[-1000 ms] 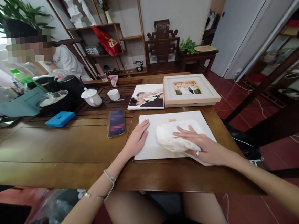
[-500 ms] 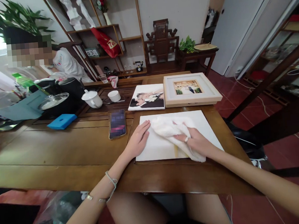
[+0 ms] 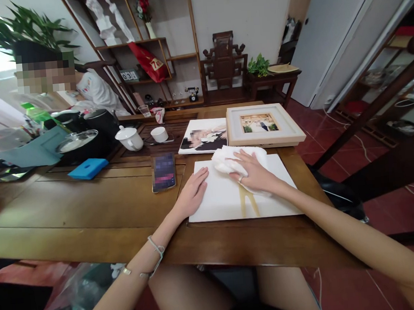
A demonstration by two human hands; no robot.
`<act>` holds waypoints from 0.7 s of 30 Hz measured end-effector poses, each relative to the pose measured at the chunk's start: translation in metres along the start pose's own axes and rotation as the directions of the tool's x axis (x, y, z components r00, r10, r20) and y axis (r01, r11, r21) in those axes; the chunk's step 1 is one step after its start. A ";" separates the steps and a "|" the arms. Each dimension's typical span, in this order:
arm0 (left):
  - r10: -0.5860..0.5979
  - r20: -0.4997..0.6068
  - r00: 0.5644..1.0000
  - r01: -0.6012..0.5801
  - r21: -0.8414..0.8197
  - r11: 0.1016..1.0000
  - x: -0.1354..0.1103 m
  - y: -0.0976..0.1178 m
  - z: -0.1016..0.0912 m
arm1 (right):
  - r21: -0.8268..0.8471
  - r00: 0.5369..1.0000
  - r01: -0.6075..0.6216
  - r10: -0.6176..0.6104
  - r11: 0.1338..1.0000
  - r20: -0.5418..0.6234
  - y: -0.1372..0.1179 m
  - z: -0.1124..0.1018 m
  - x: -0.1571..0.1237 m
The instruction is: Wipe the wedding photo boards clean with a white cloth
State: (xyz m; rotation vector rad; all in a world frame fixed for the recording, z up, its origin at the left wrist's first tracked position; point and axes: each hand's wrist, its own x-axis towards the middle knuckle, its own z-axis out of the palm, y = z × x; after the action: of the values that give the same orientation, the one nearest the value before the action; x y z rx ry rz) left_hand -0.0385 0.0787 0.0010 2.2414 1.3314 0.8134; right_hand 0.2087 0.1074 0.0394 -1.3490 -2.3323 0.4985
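A white flat board (image 3: pixel 225 199) with a gold ribbon mark lies on the wooden table (image 3: pixel 89 202) in front of me. My left hand (image 3: pixel 192 194) rests flat on its left edge, fingers stretched out. My right hand (image 3: pixel 253 173) presses a crumpled white cloth (image 3: pixel 225 160) onto the board's far edge, fingers spread over it. A ring shows on that hand.
Behind the board lie a photo print (image 3: pixel 203 136) and a framed picture (image 3: pixel 264 124). A phone (image 3: pixel 163 172) lies to the left, with a blue sponge (image 3: pixel 88 168), white teapot (image 3: pixel 130 138), cup (image 3: pixel 159 134) and kettles further left. Another person (image 3: pixel 90 87) sits at the far left.
My right hand has slid the cloth from the near right part of the board up to its far edge, uncovering the gold ribbon mark. The left hand has stayed put.
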 end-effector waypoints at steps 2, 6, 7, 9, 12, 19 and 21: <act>-0.001 -0.004 1.000 0.001 0.001 1.000 0.000 0.000 0.000 | -0.092 0.999 0.013 -0.009 0.996 0.047 -0.003 0.002 0.002; 0.015 -0.009 1.000 -0.015 -0.006 1.000 0.001 -0.001 0.001 | -0.161 0.986 0.070 -0.044 0.985 0.162 -0.024 0.000 -0.014; 0.022 -0.006 1.000 -0.022 -0.013 1.000 0.001 -0.002 0.001 | -0.168 0.979 0.089 -0.055 0.982 0.195 -0.032 0.000 -0.023; 0.036 -0.001 0.999 -0.036 -0.034 0.999 0.001 -0.005 0.002 | -0.170 0.961 0.143 -0.096 0.975 0.258 -0.049 0.000 -0.042; 0.064 -0.006 0.998 -0.064 -0.079 0.995 0.000 -0.009 0.001 | -0.119 0.929 0.236 -0.188 0.965 0.318 -0.070 -0.001 -0.066; 0.044 0.015 0.999 -0.043 -0.063 0.997 0.000 -0.008 0.001 | -0.049 0.947 0.194 -0.174 0.980 0.269 -0.038 -0.005 -0.040; 0.032 0.001 0.999 -0.032 -0.045 0.998 0.000 -0.007 0.001 | -0.072 0.976 0.133 -0.118 0.989 0.183 -0.018 -0.005 -0.022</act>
State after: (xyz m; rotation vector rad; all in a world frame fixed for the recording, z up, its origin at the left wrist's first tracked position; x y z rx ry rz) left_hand -0.0420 0.0816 -0.0040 2.2333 1.2668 0.8444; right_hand 0.2083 0.0802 0.0493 -1.2275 -2.5915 0.5064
